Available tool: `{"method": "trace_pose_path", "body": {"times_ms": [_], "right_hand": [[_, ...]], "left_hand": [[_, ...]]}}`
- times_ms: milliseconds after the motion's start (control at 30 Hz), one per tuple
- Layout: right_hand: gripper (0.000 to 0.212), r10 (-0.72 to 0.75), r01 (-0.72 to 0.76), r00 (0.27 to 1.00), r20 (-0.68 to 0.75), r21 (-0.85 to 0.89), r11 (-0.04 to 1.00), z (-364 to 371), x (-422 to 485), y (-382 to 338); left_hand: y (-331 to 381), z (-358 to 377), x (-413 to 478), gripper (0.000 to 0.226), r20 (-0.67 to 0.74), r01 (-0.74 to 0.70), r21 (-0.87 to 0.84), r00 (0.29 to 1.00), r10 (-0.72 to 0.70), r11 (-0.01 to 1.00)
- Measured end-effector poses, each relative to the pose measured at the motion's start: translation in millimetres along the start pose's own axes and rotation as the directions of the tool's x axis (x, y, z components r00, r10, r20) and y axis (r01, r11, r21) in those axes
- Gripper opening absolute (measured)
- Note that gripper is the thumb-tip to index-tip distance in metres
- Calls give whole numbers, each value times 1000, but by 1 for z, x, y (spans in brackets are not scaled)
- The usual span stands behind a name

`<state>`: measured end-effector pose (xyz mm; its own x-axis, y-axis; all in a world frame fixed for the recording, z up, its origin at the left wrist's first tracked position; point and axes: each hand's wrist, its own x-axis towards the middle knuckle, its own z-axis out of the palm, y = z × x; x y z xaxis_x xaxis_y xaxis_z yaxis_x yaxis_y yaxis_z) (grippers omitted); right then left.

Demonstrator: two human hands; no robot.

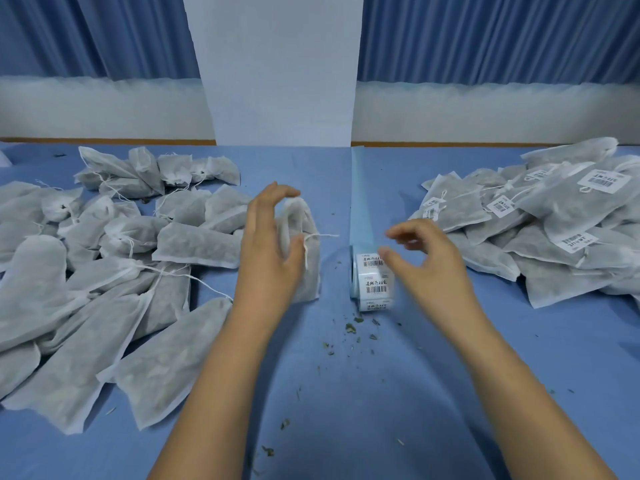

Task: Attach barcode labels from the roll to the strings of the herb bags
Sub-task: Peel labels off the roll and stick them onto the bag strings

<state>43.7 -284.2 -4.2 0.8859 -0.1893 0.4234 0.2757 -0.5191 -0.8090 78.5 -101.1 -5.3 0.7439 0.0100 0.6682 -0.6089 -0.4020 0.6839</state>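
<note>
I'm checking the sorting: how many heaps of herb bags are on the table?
2. The unlabelled heap lies left of the left hand; the labelled heap lies far right. One lone herb bag sits by the left hand.
</note>
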Motion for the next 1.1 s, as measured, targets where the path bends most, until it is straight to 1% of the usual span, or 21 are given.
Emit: {"method": "trace_pose_path", "body": {"times_ms": [33,67,100,133,167,200,267,367,400,500,567,633,733,867,933,1033,1100], "right_hand": [[22,170,-170,985,15,38,985,-8,5,7],[30,330,-338,939,99,76,938,-14,8,14],[38,438,-465,873,214,90,881,-16,10,21],[46,487,-537,813,320,85,839,-16,10,27],[50,497,-567,778,385,88,819,-12,9,32],[49,488,-572,773,405,111,813,-8,9,35],[41,452,-549,806,382,194,813,-1,8,36],[30,410,-511,842,350,277,814,5,7,35],[27,398,-499,850,344,285,819,6,7,35],[22,371,-476,865,337,320,819,8,7,35],[21,362,-476,866,346,346,808,8,7,34],[18,354,-470,869,345,357,807,8,7,34],[17,352,-456,877,327,339,823,9,8,36],[25,347,-443,879,326,289,849,9,7,35],[25,336,-432,881,333,276,858,9,8,34],[25,327,-416,886,329,250,875,10,8,33],[27,320,-404,890,323,236,884,11,9,33]], "left_hand": [[-4,1,0,52,-43,-48,67,998,51,997],[-7,3,-1,42,-73,-78,121,993,88,990],[-9,5,-3,34,-78,-91,156,992,104,984],[-11,7,-4,30,-61,-99,174,992,111,980],[-12,10,-5,29,-29,-109,177,993,116,978],[-12,13,-6,29,16,-126,176,992,125,976],[-13,19,-7,28,137,-166,186,980,141,968],[-12,32,-11,34,335,-189,119,932,140,975],[-12,34,-12,34,374,-193,96,916,144,977],[-18,37,-12,28,428,-221,86,889,164,972],[-20,37,-10,36,465,-213,94,873,146,973],[-21,38,-9,42,452,-154,100,887,94,983],[-18,41,-9,36,386,-71,92,922,30,993],[-17,40,-9,19,306,-64,46,951,47,997],[-17,38,-11,16,287,-68,50,957,50,996],[-18,39,-12,15,255,-3,45,967,-9,999],[-18,40,-11,14,241,16,48,970,-27,999]]}}
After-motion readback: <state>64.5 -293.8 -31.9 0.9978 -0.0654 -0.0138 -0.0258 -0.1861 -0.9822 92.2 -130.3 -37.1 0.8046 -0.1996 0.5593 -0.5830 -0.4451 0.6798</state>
